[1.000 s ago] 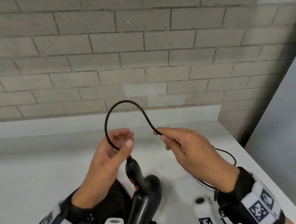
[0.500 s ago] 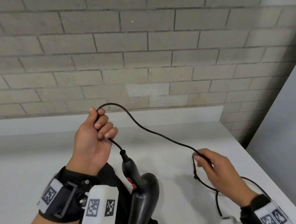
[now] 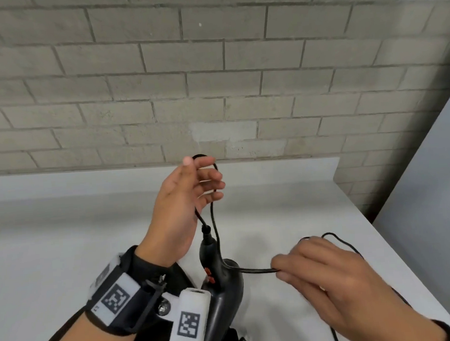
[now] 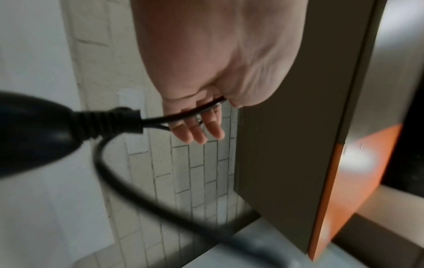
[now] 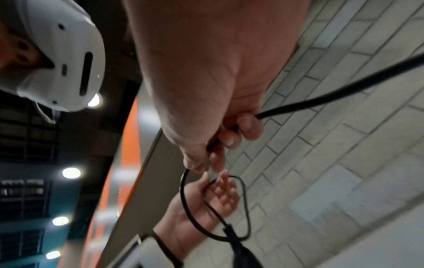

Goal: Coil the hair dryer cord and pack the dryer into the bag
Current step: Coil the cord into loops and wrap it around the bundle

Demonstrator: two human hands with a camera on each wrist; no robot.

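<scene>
The black hair dryer (image 3: 222, 289) lies handle-up on a black bag (image 3: 181, 274) at the table's near edge. Its cord (image 3: 213, 218) rises from the handle tip, loops over the straight, relaxed fingers (image 4: 197, 132) of my left hand (image 3: 204, 173), then drops and runs right. My right hand (image 3: 278, 270) pinches the cord beside the dryer body; in the right wrist view its fingertips (image 5: 247, 125) curl round the cord (image 5: 321, 98). Slack cord (image 3: 337, 238) trails behind the right hand and off the near edge. The plug is hidden.
The white table (image 3: 65, 246) ends at a grey brick wall (image 3: 213, 78) behind and at an edge (image 3: 414, 261) on the right, beside a grey panel (image 3: 437, 210). White tagged wrist units (image 3: 191, 322) sit over the bag.
My left hand has opened from a fist and lifted, the cord loop now draped round its fingers. My right hand has slid left along the cord to beside the dryer.
</scene>
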